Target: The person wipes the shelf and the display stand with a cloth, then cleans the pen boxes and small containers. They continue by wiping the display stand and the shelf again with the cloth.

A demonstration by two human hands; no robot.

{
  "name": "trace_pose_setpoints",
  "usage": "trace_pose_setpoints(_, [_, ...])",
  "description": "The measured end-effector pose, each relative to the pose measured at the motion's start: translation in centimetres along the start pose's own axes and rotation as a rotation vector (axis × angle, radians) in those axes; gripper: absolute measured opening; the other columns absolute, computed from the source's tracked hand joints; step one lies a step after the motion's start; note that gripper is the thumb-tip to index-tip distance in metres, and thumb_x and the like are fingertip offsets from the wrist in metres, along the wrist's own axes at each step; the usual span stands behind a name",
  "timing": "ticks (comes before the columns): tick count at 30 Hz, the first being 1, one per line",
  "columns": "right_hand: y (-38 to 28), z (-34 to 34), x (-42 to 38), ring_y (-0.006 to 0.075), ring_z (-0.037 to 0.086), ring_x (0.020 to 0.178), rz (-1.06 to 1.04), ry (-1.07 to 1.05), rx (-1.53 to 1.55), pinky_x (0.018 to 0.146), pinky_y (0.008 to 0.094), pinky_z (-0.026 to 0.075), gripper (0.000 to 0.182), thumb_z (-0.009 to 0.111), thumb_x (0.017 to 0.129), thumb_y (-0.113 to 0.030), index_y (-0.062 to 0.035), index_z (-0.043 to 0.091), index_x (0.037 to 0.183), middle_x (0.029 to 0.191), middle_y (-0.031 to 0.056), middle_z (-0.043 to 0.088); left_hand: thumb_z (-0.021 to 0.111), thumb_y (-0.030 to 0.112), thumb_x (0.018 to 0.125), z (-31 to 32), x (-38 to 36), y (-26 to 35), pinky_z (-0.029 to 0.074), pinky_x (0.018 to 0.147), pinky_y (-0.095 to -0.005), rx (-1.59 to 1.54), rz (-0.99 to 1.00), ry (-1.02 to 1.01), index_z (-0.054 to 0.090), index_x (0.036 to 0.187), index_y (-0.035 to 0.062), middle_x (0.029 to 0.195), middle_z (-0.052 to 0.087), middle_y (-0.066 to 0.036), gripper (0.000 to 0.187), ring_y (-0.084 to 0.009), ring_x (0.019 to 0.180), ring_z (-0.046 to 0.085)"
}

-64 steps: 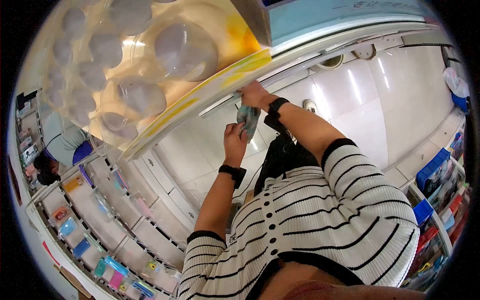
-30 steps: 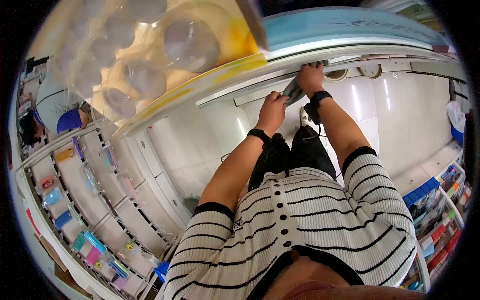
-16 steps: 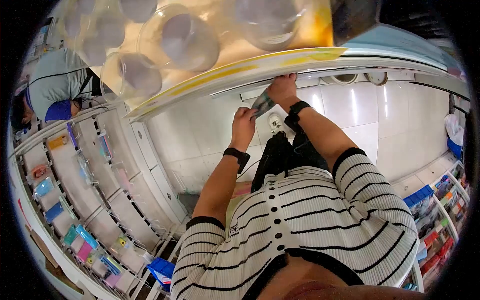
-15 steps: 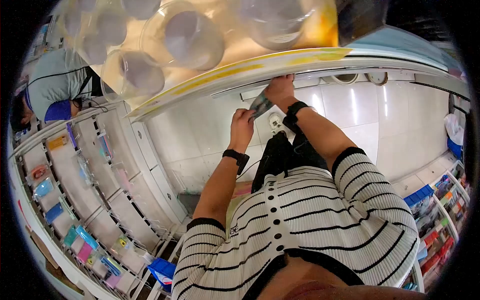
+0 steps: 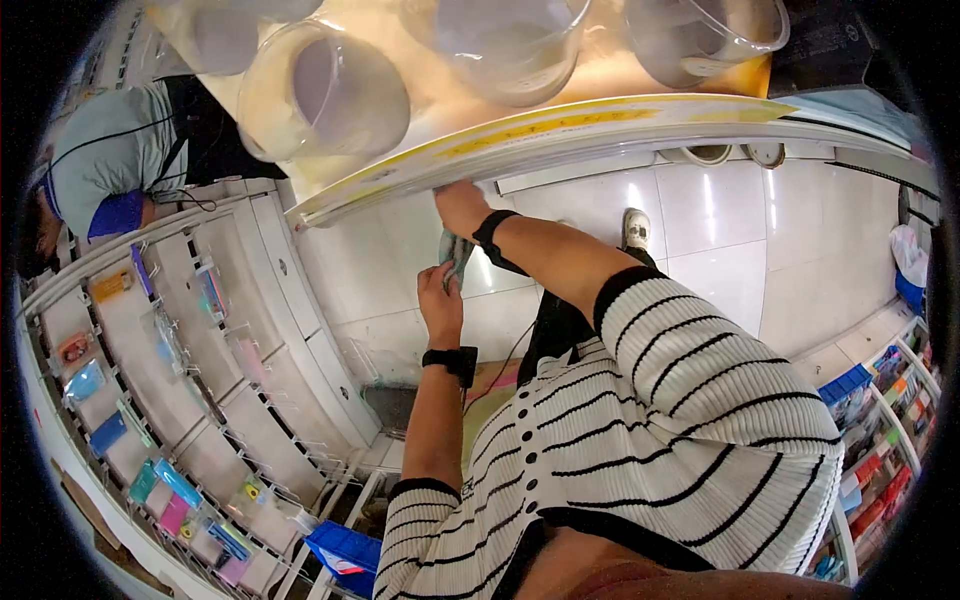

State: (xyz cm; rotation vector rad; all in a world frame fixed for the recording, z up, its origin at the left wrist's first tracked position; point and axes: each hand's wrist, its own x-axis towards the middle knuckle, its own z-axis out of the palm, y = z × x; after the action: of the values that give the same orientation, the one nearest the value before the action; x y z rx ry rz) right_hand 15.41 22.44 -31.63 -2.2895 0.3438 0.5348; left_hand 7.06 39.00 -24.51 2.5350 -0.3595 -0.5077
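Observation:
My left hand is closed on the lower end of a grey-green cloth, below the shelf edge. Farther up the cloth, my right hand reaches to the underside of the shelf edge; its fingertips are partly hidden there. The upper part of the cloth lies against that hand. Clear plastic cups stand on the lit shelf above both hands.
A person in a grey-green top bends over at the upper left. Racks with hanging packets line the left side. A blue basket is at the lower left, and more goods hang at the right.
Both hands have moved left along the shelf edge with the cloth. My body has shifted, a shoe now shows farther right, and the cups appear displaced in view.

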Motion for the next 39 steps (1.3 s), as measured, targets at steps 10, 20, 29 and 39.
trace_pose_setpoints(10, [4.6,-7.7,-11.5,0.043,0.054,0.113,-0.439,0.327,0.37,0.102,0.0441,0.043,0.065,0.068,0.07,-0.01,0.0034,0.051,0.132,0.125,0.025,0.057,0.061,-0.002,0.087,-4.6,-3.0,4.3,0.05,0.087,-0.0374,-0.051,0.261,0.115,0.068,0.112,0.0074,0.109,0.057,-0.015,0.028,-0.0312,0.1,0.057])
trace_pose_setpoints(20, [10.7,-23.2,-24.2,0.0361,0.059,0.102,-0.308,0.441,0.373,0.092,0.0396,0.049,0.061,0.067,0.075,-0.012,-0.0117,0.057,0.135,0.113,0.0227,0.056,0.065,-0.006,0.081,-5.2,-0.3,19.3,0.05,0.083,-0.0393,-0.151,0.804,0.121,0.07,0.104,0.0072,0.107,0.061,-0.011,0.027,-0.0315,0.096,0.058])
trace_pose_setpoints(29, [12.6,-32.2,-36.7,0.0344,0.058,0.104,-0.391,0.85,0.264,0.093,0.0381,0.048,0.054,0.067,0.074,-0.01,-0.0085,0.06,0.128,0.114,0.0171,0.056,0.066,-0.008,0.074,-5.7,-1.9,32.0,0.052,0.08,-0.0385,-0.17,1.167,0.153,0.072,0.104,0.0076,0.105,0.061,-0.011,0.034,-0.0311,0.095,0.06])
trace_pose_setpoints(39, [15.4,-39.2,-38.0,0.038,0.052,0.113,-0.342,1.369,-0.165,0.096,0.0457,0.042,0.053,0.071,0.083,-0.031,-0.0142,0.056,0.132,0.125,0.0174,0.053,0.063,-0.002,0.083,-3.1,0.5,42.5,0.045,0.092,-0.0422,0.103,1.139,0.605,0.068,0.116,0.0076,0.117,0.057,-0.013,0.035,-0.0329,0.11,0.054])
